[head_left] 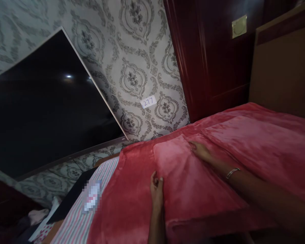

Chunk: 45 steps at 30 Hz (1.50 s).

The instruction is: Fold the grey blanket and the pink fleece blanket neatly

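A pinkish-red plush blanket (132, 189) lies spread out, with a folded section (178, 162) of the same cloth on top. My left hand (157, 186) is at the left edge of this folded section, its fingers loosely curled and the thumb apart, with nothing visible in it. My right hand (200, 150), a silver bangle on its wrist, reaches across to the fold's upper right corner. Its fingers are stretched out flat against the cloth. Another larger folded part (259, 145) of blanket lies to the right.
Striped cloth (71, 210) shows at the left, with a blurred-out packet (91, 196) on it. A large dark television screen (51, 112) leans by the patterned wall (134, 44). A dark red door panel (208, 61) and a cardboard box (282, 71) stand at the back right.
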Each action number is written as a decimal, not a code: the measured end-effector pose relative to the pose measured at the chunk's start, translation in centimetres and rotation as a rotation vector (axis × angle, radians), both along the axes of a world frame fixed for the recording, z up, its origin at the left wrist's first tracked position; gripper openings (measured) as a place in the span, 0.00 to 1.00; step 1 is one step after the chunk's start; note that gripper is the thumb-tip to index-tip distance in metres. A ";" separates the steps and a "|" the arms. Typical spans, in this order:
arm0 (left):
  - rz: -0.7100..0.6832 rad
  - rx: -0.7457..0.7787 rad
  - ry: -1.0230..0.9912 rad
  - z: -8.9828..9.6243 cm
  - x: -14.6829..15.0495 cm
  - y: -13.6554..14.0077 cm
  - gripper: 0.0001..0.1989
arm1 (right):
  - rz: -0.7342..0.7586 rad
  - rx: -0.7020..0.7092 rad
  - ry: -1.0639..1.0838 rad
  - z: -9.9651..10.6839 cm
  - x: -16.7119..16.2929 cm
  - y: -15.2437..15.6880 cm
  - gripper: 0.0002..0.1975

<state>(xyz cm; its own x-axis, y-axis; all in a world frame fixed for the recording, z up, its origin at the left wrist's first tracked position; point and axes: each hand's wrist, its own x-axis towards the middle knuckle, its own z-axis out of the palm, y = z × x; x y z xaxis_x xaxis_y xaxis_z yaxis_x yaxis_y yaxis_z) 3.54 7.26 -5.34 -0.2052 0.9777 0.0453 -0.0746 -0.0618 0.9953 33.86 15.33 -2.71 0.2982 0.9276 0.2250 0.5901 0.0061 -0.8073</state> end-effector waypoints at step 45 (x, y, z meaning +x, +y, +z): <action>-0.064 0.038 0.009 1.4 0.5 -0.6 0.44 | 0.107 -0.056 0.165 -2.3 1.5 -16.4 0.16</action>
<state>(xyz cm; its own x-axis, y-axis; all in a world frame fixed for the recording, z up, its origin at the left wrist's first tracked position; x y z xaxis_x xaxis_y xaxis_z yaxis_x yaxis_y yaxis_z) 4.03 6.63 -3.89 -0.1417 0.9863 0.0843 -0.0704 -0.0950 0.9930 35.35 -1.02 -5.03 0.2260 0.9656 0.1284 0.4478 0.0141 -0.8940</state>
